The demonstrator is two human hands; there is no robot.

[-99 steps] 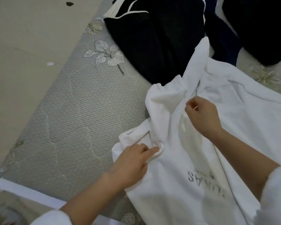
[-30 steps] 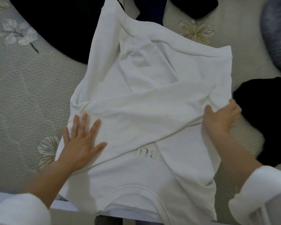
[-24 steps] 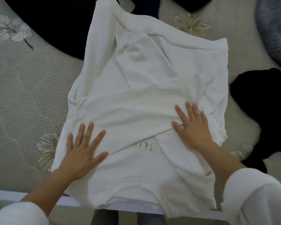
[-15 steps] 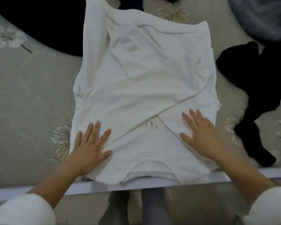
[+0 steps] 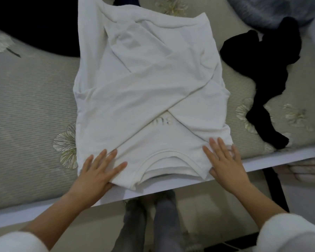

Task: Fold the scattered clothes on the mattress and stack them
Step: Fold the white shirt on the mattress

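A white sweatshirt [image 5: 149, 84] lies face down on the grey patterned mattress [image 5: 25, 106], its collar at the near edge and both sleeves crossed over its back. My left hand [image 5: 96, 171] lies flat with spread fingers on the near left shoulder of the sweatshirt. My right hand [image 5: 225, 160] presses flat on the near right shoulder. Neither hand grips the cloth.
A black garment [image 5: 262, 73] lies crumpled to the right of the sweatshirt. A large dark garment [image 5: 35, 24] covers the far left. A grey fluffy item [image 5: 271, 11] sits at the far right. The mattress's white edge [image 5: 171, 186] runs just beyond my legs.
The sleeves were folded across the sweatshirt's back. Both hands slid down the cloth toward the collar, smoothing it, and now rest flat on the two shoulders.
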